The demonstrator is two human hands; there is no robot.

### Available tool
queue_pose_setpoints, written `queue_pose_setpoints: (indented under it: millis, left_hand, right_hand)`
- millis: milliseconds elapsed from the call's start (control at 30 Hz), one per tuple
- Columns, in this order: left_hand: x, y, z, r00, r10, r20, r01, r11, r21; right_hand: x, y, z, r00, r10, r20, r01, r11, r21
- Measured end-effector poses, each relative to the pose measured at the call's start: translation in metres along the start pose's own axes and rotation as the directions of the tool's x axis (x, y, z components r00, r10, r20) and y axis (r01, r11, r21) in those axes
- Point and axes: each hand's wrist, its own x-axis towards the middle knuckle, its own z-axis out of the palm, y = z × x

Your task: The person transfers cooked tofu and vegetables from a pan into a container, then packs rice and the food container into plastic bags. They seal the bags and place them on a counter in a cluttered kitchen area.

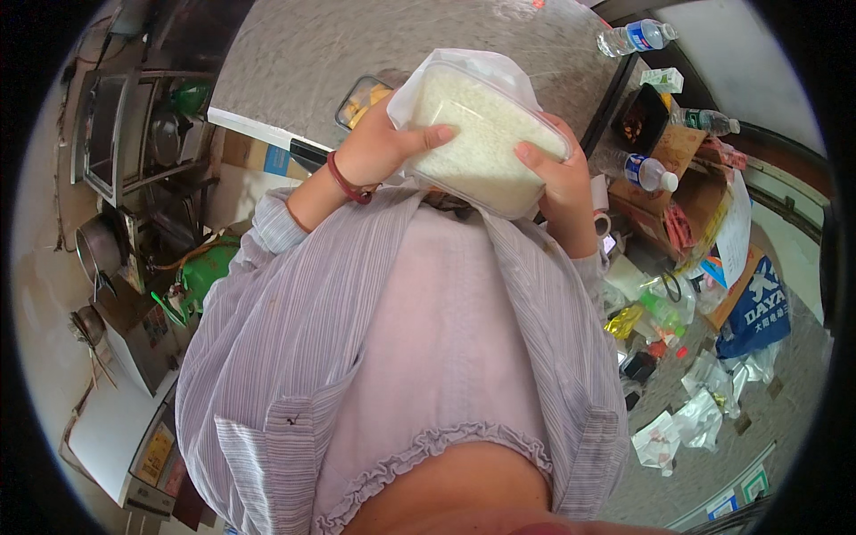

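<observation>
A clear plastic food box (485, 134) packed with what looks like white rice is held up in front of my chest, its broad face tilted towards me. My left hand (381, 144), a dark red bracelet at its wrist, grips the left side with the thumb on the face. On the opposite side, my right hand (562, 174) holds the lower right corner, thumb across the front. Thin white plastic (461, 60) shows behind the box's far edge and by the left fingers; whether it wraps the back is hidden. Beyond my left hand, a dark-rimmed container (361, 100) of yellow food pieces stands on the grey tabletop (294, 73).
Plastic bottles (642, 37) and a black tray (638, 117) of food scraps stand at the right. Nearby are an open cardboard box (695, 207), crumpled plastic bags (695, 418) and a blue printed bag (756, 307). Metal shelving (124, 134) and a pot (100, 247) are at the left.
</observation>
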Motion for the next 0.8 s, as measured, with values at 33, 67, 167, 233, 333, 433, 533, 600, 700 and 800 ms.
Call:
queue_pose_setpoints:
  millis: [33, 67, 167, 233, 333, 433, 533, 600, 700, 800]
  left_hand:
    - [-0.002, 0.001, 0.0, 1.0, 0.008, 0.005, -0.008, 1.0, 0.01]
    - [-0.004, 0.001, 0.0, 1.0, 0.018, 0.0, -0.018, 1.0, 0.012]
    - [-0.007, 0.0, 0.002, 0.999, 0.047, -0.023, -0.047, 0.999, 0.014]
    - [-0.009, 0.001, 0.005, 0.997, 0.064, -0.049, -0.064, 0.998, 0.011]
    - [-0.011, 0.005, 0.006, 0.994, 0.06, -0.086, -0.056, 0.997, 0.056]
    - [-0.013, 0.0, 0.004, 0.987, 0.114, -0.115, -0.1, 0.988, 0.12]
    - [-0.016, -0.002, 0.006, 0.982, 0.121, -0.144, -0.089, 0.974, 0.209]
    - [-0.019, 0.001, 0.011, 0.984, 0.103, -0.146, -0.068, 0.972, 0.224]
    - [-0.022, 0.002, 0.012, 0.986, 0.089, -0.143, -0.052, 0.968, 0.245]
    - [-0.022, 0.0, 0.011, 0.987, 0.087, -0.133, -0.054, 0.971, 0.232]
  right_hand:
    - [0.0, 0.0, 0.001, 1.0, 0.005, 0.007, -0.005, 1.0, 0.004]
    - [0.0, 0.0, 0.001, 1.0, 0.006, 0.013, -0.006, 1.0, 0.009]
    - [0.0, -0.002, -0.001, 0.999, -0.001, 0.034, 0.003, 0.998, -0.056]
    - [0.003, -0.01, -0.006, 0.998, -0.018, 0.054, 0.028, 0.978, -0.205]
    - [0.007, -0.015, -0.008, 0.965, -0.255, 0.064, 0.251, 0.823, -0.509]
    - [0.011, -0.027, 0.006, 0.83, -0.542, 0.133, 0.46, 0.528, -0.714]
    - [0.014, -0.033, 0.025, 0.767, -0.604, 0.217, 0.521, 0.389, -0.76]
    - [0.019, -0.029, 0.031, 0.739, -0.621, 0.262, 0.544, 0.32, -0.776]
    - [0.025, -0.024, 0.034, 0.699, -0.649, 0.299, 0.564, 0.245, -0.788]
    - [0.027, -0.019, 0.032, 0.691, -0.658, 0.299, 0.585, 0.266, -0.766]
